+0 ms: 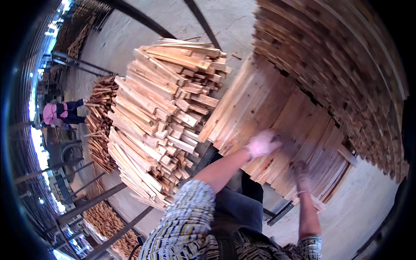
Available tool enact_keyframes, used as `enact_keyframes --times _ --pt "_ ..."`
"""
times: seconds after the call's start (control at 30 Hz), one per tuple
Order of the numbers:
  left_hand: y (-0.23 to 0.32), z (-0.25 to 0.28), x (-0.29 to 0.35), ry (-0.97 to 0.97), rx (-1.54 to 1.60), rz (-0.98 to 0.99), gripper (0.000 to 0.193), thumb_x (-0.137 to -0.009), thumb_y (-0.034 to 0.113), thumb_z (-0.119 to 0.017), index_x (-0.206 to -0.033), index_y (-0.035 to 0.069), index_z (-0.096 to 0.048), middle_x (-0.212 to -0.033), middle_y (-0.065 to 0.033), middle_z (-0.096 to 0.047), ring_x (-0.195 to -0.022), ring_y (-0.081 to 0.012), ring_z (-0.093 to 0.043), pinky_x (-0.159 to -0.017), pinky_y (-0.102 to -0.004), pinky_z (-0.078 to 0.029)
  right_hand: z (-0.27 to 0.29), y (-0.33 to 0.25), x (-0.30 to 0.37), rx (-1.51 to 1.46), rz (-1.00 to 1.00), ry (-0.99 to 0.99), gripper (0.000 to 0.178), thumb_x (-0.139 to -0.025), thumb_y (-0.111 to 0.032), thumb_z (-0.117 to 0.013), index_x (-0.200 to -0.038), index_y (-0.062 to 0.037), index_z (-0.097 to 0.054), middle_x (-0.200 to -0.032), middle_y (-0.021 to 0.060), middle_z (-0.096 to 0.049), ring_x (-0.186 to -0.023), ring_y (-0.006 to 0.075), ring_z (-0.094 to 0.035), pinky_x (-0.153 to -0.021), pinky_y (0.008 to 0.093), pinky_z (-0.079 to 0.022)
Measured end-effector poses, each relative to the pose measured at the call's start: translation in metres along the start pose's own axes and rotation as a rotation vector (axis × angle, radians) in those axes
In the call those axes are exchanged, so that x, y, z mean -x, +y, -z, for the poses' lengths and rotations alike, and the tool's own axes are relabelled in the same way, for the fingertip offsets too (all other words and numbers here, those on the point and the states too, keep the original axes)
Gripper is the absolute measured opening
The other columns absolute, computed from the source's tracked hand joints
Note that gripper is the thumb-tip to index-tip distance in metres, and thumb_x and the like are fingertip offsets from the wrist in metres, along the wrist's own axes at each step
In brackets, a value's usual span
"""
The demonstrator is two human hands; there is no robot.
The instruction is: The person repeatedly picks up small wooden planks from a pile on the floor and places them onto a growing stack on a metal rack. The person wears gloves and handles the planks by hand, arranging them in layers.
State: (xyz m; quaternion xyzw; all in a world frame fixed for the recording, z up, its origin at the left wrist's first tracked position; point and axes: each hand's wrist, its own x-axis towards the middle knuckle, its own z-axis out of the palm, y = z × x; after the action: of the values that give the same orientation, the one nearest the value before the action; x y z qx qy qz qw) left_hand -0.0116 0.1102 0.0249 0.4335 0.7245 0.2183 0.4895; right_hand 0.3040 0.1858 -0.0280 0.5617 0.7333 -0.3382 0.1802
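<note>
Wooden boards [277, 117] lie side by side in a flat layer in front of me, their near ends uneven. My left hand [263, 144], in a pale pink glove, is over the middle of the layer, its fingers turned away and smeared by motion. Nearer the right part of the layer is my right hand [300, 173], also gloved. Its fingers point away from me, down at the boards, and are blurred. Whether either hand grips a board I cannot make out.
A tall stack of boards [338, 65] rises behind the layer. To the left stands a big pile of cut wood strips [151, 117], with darker strips [100, 125] beyond. Dark metal bars [138, 17] cross the surroundings. A person in pink [54, 113] bends at far left.
</note>
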Motion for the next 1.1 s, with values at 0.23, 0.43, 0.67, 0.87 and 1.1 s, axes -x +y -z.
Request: enact_keyframes --times 0.23,0.43,0.67,0.87,1.1 --pt "-0.254 0.120 0.252 1.179 1.051 0.500 0.053 -0.099 0.033 -0.059 -0.144 0.009 -0.044 -0.112 -0.0042 -0.061 -0.093 -0.0217 -0.057 -0.088 -0.0347 -0.050 -0.075 -0.291 0.132 -0.500 0.352 -0.951 0.045 -0.104 -0.047 -0.044 -0.097 -0.0055 -0.059 -0.081 0.0016 -0.055 -0.074 0.0132 -0.052 -0.071 0.0272 -0.045" --pt "-0.283 0.273 0.300 1.302 0.781 0.875 0.087 -0.095 0.053 -0.055 -0.155 0.001 -0.020 -0.152 -0.0255 -0.036 -0.139 -0.0313 -0.039 -0.114 -0.0401 -0.031 -0.144 -0.494 0.071 -0.948 0.116 -1.094 0.039 -0.102 -0.048 -0.047 -0.091 -0.0112 -0.057 -0.077 -0.0037 -0.047 -0.065 0.0096 -0.043 -0.062 0.0241 -0.040" --pt "-0.413 0.234 0.249 1.206 0.493 1.048 0.110 -0.086 0.065 -0.061 -0.153 -0.008 -0.013 -0.156 -0.0267 -0.028 -0.142 -0.0360 -0.033 -0.117 -0.0386 -0.026 -0.246 -0.617 0.035 -0.674 -0.134 -0.634 0.072 -0.094 -0.061 -0.053 -0.142 -0.0070 -0.050 -0.136 0.0125 -0.055 -0.120 0.0249 -0.054 -0.103 0.0369 -0.041" --pt "-0.338 0.266 0.232 1.432 0.982 0.863 0.107 -0.088 0.057 -0.065 -0.153 -0.007 -0.009 -0.155 -0.0264 -0.028 -0.141 -0.0346 -0.034 -0.118 -0.0389 -0.025 -0.249 -0.635 0.052 -0.776 -0.189 -0.515 0.087 -0.083 -0.066 -0.065 -0.135 0.0026 -0.055 -0.136 0.0179 -0.055 -0.118 0.0258 -0.055 -0.100 0.0373 -0.043" --pt "-0.399 0.255 0.294 1.302 1.585 0.523 0.085 -0.085 0.047 -0.075 -0.148 0.003 -0.039 -0.144 -0.0115 -0.049 -0.127 -0.0244 -0.048 -0.106 -0.0381 -0.042 -0.257 -0.644 0.094 -0.540 0.116 -0.604 0.065 -0.097 -0.051 -0.056 -0.132 0.0032 -0.054 -0.125 0.0174 -0.061 -0.117 0.0247 -0.055 -0.102 0.0355 -0.041"
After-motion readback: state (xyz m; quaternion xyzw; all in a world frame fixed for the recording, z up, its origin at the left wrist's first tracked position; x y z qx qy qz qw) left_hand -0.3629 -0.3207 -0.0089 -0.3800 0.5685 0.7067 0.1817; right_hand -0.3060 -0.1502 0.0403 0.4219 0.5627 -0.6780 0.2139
